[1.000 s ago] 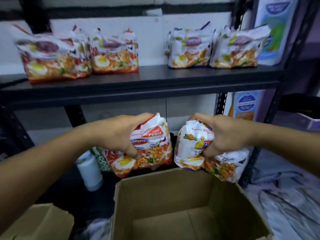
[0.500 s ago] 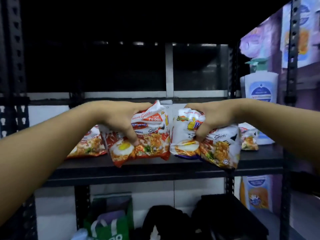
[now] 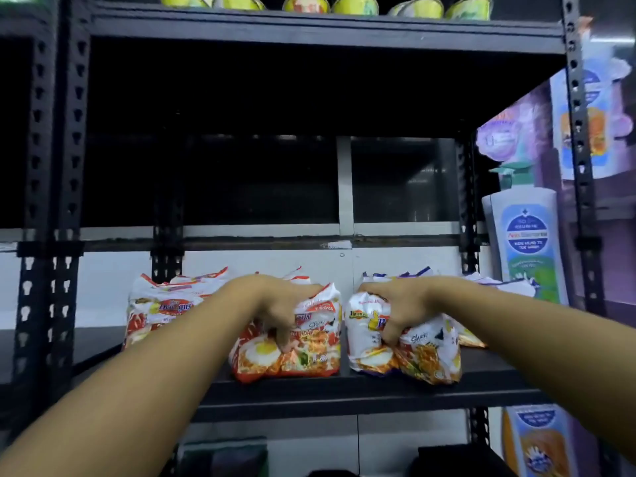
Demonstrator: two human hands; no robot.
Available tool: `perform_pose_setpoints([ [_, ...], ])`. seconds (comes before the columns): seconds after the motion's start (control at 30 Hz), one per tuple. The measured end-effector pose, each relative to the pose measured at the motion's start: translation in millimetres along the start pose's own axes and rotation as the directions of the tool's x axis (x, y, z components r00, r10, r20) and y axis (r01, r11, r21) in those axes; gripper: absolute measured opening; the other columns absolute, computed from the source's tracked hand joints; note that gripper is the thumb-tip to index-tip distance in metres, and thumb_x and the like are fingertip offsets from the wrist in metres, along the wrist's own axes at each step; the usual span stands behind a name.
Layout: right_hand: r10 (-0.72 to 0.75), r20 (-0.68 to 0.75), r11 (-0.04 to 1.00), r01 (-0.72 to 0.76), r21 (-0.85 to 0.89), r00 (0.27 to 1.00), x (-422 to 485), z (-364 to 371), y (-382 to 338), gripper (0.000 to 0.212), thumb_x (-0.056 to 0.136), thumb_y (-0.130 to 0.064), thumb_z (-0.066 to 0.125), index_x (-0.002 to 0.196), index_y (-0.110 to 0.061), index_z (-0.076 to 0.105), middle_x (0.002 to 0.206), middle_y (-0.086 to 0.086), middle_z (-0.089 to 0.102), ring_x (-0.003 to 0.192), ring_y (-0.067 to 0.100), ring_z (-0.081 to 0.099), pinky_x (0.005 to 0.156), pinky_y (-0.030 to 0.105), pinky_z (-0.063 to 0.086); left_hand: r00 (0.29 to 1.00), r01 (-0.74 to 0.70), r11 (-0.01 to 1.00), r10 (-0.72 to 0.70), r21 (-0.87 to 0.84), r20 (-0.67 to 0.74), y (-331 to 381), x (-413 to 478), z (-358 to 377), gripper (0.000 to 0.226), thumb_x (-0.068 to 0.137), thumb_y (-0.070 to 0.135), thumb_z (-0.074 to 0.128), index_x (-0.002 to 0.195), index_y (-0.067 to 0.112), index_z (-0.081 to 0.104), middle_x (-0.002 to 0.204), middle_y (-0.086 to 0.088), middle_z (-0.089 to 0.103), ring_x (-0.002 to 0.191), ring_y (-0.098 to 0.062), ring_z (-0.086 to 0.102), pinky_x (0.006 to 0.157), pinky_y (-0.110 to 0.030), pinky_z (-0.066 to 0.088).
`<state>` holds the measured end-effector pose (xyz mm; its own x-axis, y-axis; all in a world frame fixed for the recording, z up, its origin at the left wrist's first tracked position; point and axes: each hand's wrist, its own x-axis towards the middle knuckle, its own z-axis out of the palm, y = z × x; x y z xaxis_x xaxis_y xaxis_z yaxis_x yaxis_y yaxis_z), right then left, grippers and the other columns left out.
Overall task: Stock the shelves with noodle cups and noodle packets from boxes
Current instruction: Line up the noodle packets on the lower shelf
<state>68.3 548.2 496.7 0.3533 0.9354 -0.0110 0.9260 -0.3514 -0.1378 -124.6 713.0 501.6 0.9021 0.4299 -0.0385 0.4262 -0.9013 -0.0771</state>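
Note:
My left hand [image 3: 275, 306] grips a red noodle multipack [image 3: 309, 352] from above; the pack stands on the black shelf [image 3: 344, 390]. My right hand [image 3: 395, 304] grips a white and purple noodle multipack [image 3: 423, 356] that rests on the same shelf beside the red one. More red packs [image 3: 161, 308] stand behind at the left, and more white packs [image 3: 499, 287] lie behind at the right. Several green noodle cups [image 3: 354, 4] line the top shelf.
Black slotted uprights [image 3: 51, 201] frame the rack on the left and another upright [image 3: 581, 166] on the right. A tall soap pump bottle [image 3: 526, 242] stands at the shelf's right end. Dark bags [image 3: 457, 463] sit below the shelf.
Both hands lifted the two packs up from above the cardboard box and set them down on the shelf in front of the earlier packs. The box has left the view.

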Motion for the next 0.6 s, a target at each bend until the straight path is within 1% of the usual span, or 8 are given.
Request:
perform_pose_setpoints([
  [0.07,-0.012,0.008,1.000,0.012,0.022,1.000,8,2,5,0.086,0.068,-0.027,0.089,0.136,-0.045,0.038,0.120,-0.003,0.065,0.107,0.020,0.067,0.096,0.047,0.057,0.999,0.028,0.999,-0.027,0.032,-0.020,-2,10,9,0.131,0.079,0.011,0.086,0.161,0.044,-0.010,0.166,-0.008,0.032,0.141,-0.036,0.045,0.106,-0.052,0.049],
  [0.13,-0.035,0.045,0.998,0.032,0.054,0.998,14,0,7,0.083,0.072,-0.020,0.088,0.137,-0.041,0.039,0.118,-0.003,0.066,0.105,0.020,0.068,0.094,0.045,0.059,0.999,0.035,0.998,-0.034,0.054,-0.028,-6,20,12,0.134,0.078,0.013,0.087,0.159,0.045,-0.015,0.168,-0.008,0.028,0.143,-0.036,0.041,0.108,-0.053,0.046],
  [0.2,-0.064,0.047,0.997,0.062,0.033,0.997,23,-2,8,0.081,0.073,-0.020,0.087,0.135,-0.042,0.041,0.118,-0.006,0.066,0.106,0.017,0.068,0.094,0.044,0.059,0.998,0.045,0.998,-0.044,0.041,-0.036,-11,29,15,0.135,0.078,0.013,0.088,0.158,0.047,-0.016,0.169,-0.008,0.025,0.146,-0.038,0.038,0.110,-0.054,0.045],
  [0.27,-0.072,0.027,0.997,0.073,-0.013,0.997,30,-1,10,0.082,0.072,-0.025,0.088,0.135,-0.047,0.040,0.120,-0.011,0.063,0.110,0.016,0.065,0.097,0.044,0.057,0.998,0.053,0.998,-0.052,0.018,-0.042,-13,35,19,0.137,0.076,0.010,0.087,0.156,0.051,-0.017,0.168,-0.009,0.026,0.142,-0.038,0.043,0.107,-0.054,0.048],
  [0.33,-0.065,0.006,0.995,0.065,-0.079,0.998,37,0,10,0.087,0.072,-0.031,0.087,0.140,-0.047,0.036,0.128,-0.013,0.054,0.119,0.018,0.057,0.103,0.046,0.052,0.997,0.058,0.998,-0.058,0.005,-0.045,-13,38,22,0.136,0.077,0.006,0.085,0.156,0.050,-0.017,0.169,-0.009,0.025,0.140,-0.037,0.047,0.105,-0.054,0.051],
  [0.43,-0.058,-0.068,0.956,0.036,-0.290,0.996,41,0,9,0.100,0.074,-0.041,0.086,0.152,-0.046,0.025,0.134,-0.007,0.035,0.124,0.019,0.036,0.111,0.047,0.041,0.996,0.062,0.998,-0.060,0.024,-0.073,-11,40,25,0.133,0.079,0.005,0.083,0.158,0.045,-0.017,0.171,-0.006,0.018,0.148,-0.037,0.035,0.111,-0.053,0.045],
  [0.5,-0.084,-0.092,0.923,0.043,-0.383,0.992,41,-1,8,0.103,0.075,-0.045,0.086,0.155,-0.047,0.020,0.140,-0.004,0.039,0.128,0.020,0.035,0.112,0.048,0.038,0.995,0.065,0.998,-0.063,0.022,-0.073,-11,42,26,0.133,0.080,0.005,0.082,0.158,0.044,-0.018,0.171,-0.006,0.016,0.149,-0.037,0.032,0.111,-0.052,0.045],
  [0.6,-0.084,-0.101,0.937,0.044,-0.346,0.991,35,2,4,0.109,0.075,-0.038,0.088,0.155,-0.046,0.014,0.142,-0.002,0.049,0.129,0.023,0.044,0.107,0.046,0.045,0.995,0.065,0.997,-0.063,0.030,-0.075,-9,45,26,0.132,0.081,0.004,0.081,0.159,0.041,-0.019,0.171,-0.007,0.014,0.150,-0.036,0.031,0.107,-0.048,0.046],
])
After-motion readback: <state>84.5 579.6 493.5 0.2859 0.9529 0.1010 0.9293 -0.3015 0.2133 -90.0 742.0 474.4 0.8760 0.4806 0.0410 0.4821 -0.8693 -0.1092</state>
